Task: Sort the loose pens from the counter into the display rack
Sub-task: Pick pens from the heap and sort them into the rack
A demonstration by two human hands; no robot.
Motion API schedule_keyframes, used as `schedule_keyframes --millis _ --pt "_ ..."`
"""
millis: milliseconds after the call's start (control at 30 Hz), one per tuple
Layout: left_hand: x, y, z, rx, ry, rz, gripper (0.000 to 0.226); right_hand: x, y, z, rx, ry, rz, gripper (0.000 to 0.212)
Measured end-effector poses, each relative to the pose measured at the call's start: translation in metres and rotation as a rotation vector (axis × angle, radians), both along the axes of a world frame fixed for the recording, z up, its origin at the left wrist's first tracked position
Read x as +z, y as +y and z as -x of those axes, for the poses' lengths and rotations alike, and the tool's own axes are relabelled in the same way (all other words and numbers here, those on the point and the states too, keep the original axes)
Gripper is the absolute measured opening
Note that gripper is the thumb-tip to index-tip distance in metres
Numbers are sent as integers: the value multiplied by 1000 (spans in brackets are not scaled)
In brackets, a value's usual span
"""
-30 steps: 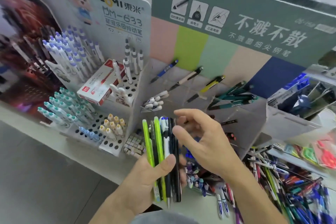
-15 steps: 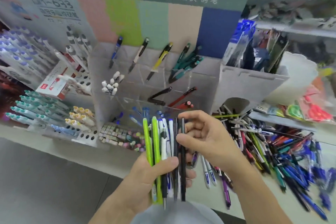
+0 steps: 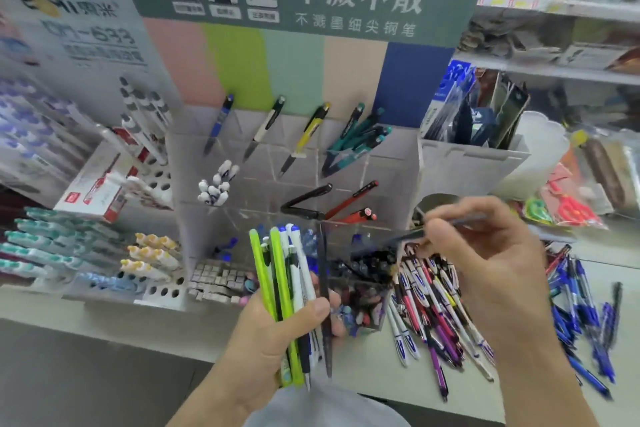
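My left hand (image 3: 277, 333) grips a bundle of pens (image 3: 287, 281) upright in front of the clear display rack (image 3: 346, 163): two lime green, some white with blue caps, and black ones. My right hand (image 3: 485, 260) pinches a single dark pen (image 3: 412, 234), blurred and lying nearly level, its tip pointing left toward the rack's lower compartments. The rack holds a blue pen, a black-and-white pen, a yellow pen, teal pens (image 3: 360, 139), black and red pens (image 3: 332, 204). Loose pens (image 3: 436, 308) lie piled on the counter under my right hand.
A white peg stand (image 3: 152, 253) with capped pens is at left, with a red-and-white box (image 3: 100, 187) on it. A grey cardboard bin (image 3: 474, 163) of packaged items stands right of the rack. More blue pens (image 3: 581, 322) lie scattered at far right. Small erasers (image 3: 218, 281) fill a tray.
My right hand pulled one dark pen out of the bundle and carried it up and to the right. The camera view shifted right and lower; my left hand kept its grip on the bundle.
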State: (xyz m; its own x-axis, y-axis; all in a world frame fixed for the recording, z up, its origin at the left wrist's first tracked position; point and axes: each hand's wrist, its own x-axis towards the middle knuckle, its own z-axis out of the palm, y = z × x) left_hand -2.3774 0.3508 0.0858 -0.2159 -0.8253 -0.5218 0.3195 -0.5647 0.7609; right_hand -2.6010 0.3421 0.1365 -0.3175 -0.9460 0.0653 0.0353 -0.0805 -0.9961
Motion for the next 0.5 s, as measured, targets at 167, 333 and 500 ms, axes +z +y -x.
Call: schedule_keyframes --millis 167,333,500 --pt "7 -17 -15 69 76 16 42 -18 13 -60 -94 235 233 32" --pt "1 -31 -25 100 94 15 24 -52 22 -109 -29 435 258 22" --pt "-4 -35 -41 72 100 2 26 -45 16 -127 22 562 162 15"
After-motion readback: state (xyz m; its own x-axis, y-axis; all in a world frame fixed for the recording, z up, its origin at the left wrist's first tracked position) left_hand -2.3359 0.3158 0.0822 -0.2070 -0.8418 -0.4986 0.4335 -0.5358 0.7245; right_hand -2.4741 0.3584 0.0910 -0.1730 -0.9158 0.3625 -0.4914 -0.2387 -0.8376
